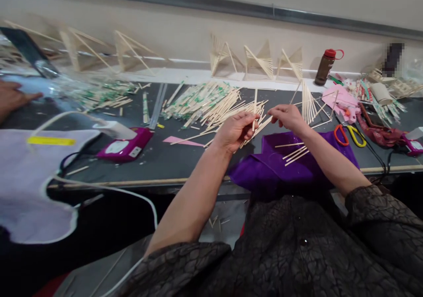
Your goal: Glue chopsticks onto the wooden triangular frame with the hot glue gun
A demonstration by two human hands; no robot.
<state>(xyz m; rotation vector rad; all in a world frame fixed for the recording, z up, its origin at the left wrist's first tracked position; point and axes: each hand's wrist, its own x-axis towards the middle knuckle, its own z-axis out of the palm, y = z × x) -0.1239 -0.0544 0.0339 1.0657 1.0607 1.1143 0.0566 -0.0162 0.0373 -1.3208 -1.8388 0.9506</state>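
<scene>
My left hand [235, 130] is closed on a thin wooden stick [255, 99], which stands nearly upright between thumb and fingers. To its right, my right hand [288, 116] has its fingertips pinched together; whether anything lies between them is too small to tell. Loose wooden sticks [228, 105] are heaped behind and under my left hand. A fan-shaped stick frame [308, 103] stands just beyond my right hand. Below the hands, several sticks [295, 156] rest on a purple cloth [264, 167] at the table's front edge.
Finished-looking stick frames [259, 63] line the wall. A bottle [324, 68] with a red cap, scissors [349, 135] and pink paper [340, 98] are to the right. Leftward are a magenta device [127, 146] with a white cable and another person's hand [15, 96].
</scene>
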